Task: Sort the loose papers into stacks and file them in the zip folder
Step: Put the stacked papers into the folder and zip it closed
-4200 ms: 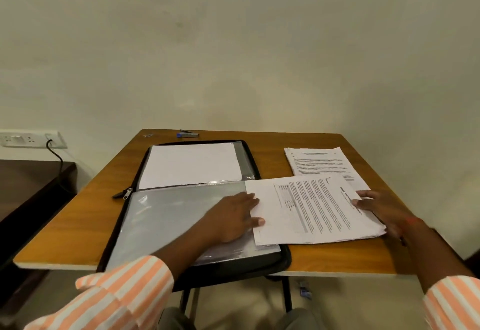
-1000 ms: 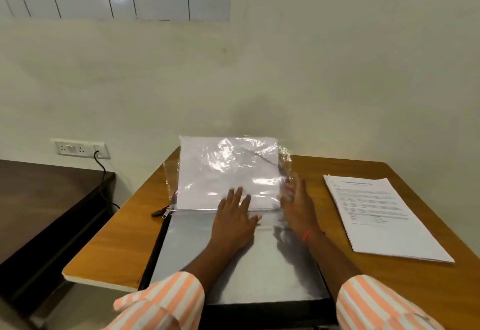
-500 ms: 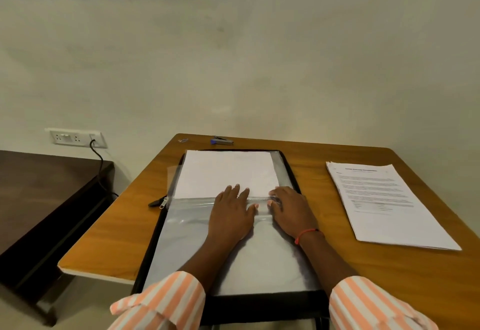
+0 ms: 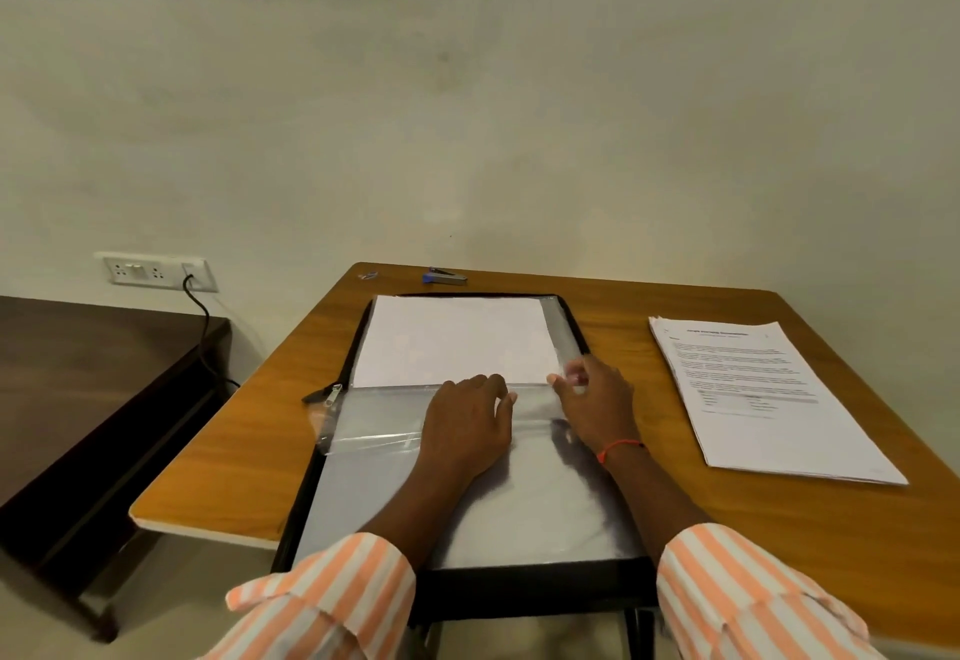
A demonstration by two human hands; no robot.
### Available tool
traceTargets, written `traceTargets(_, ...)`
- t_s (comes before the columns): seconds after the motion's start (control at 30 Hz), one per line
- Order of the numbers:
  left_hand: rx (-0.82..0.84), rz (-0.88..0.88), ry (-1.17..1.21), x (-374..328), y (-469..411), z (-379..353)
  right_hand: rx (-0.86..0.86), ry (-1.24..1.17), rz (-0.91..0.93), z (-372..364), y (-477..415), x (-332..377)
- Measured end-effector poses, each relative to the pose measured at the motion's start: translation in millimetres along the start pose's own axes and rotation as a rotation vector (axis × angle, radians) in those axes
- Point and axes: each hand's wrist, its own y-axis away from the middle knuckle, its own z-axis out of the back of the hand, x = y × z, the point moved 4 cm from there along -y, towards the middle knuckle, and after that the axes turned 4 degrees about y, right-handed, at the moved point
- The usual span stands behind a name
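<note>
The black zip folder (image 4: pixel 519 587) lies open in the middle of the wooden table (image 4: pixel 234 451). Its far half holds a white sheet (image 4: pixel 452 342) inside clear plastic. A clear sleeve (image 4: pixel 374 420) covers the near half, and its left corner is slightly raised past the folder's edge. My left hand (image 4: pixel 467 425) rests flat on this sleeve by the fold. My right hand (image 4: pixel 592 404) is beside it and pinches the plastic at the sleeve's right edge. A stack of printed papers (image 4: pixel 763 399) lies on the table to the right of the folder.
A small blue stapler (image 4: pixel 444 276) and a paper clip (image 4: pixel 368 275) lie at the table's far edge. The zipper pull (image 4: pixel 324 394) sticks out left of the folder. A dark low table (image 4: pixel 78 389) stands to the left, below a wall socket (image 4: pixel 156 272) with a plugged cable.
The sleeve with the white sheet, upright a second ago, now lies flat on the far half. My right hand shifted right and pinches the plastic edge. My left hand stays flat.
</note>
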Motion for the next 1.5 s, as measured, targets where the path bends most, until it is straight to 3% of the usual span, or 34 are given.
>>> traceTargets(0.13, -0.197, -0.028, 0.05, -2, 7, 13, 0.048, -0.428, -0.074, 23, 10, 4)
traceTargets(0.27, -0.275, 0.007, 0.066, -6, 9, 23, 0.146, -0.478, -0.012, 41, 22, 3)
traceTargets(0.37, -0.244, -0.018, 0.07, -12, 6, 29, 0.189, -0.545, 0.017, 60, 35, -1)
traceTargets(0.5, 0.029, 0.045, 0.121, -22, -1, 37, 0.295, -0.525, 0.038, 80, 56, -14)
traceTargets(0.63, 0.251, -0.012, -0.032, -47, -3, 44, 0.276, -0.504, 0.019, 87, 73, -30)
traceTargets(0.8, 0.855, -0.128, 0.018, -63, -3, 45, 0.231, -0.437, -0.018, 88, 76, -31)
traceTargets(0.93, 0.969, -0.141, 0.13, -74, 14, 41, 0.2, -0.341, 0.014, 82, 80, -29)
traceTargets(1.0, 0.919, -0.103, 0.141, -75, 21, 42, 0.188, -0.318, 0.026, 81, 81, -29)
traceTargets(1.17, 0.578, -0.018, 0.202, -78, 26, 49, 0.185, -0.384, -0.023, 85, 83, -26)
traceTargets(1.33, 0.737, 0.085, 0.417, -76, 34, 34, 0.214, -0.527, -0.082, 88, 84, -27)
traceTargets(1.43, 0.621, 0.154, 0.568, -76, 24, 29, 0.256, -0.534, -0.085, 85, 85, -26)
traceTargets(1.5, 0.504, 0.137, 0.537, -81, 15, 22, 0.251, -0.522, -0.078, 85, 85, -24)
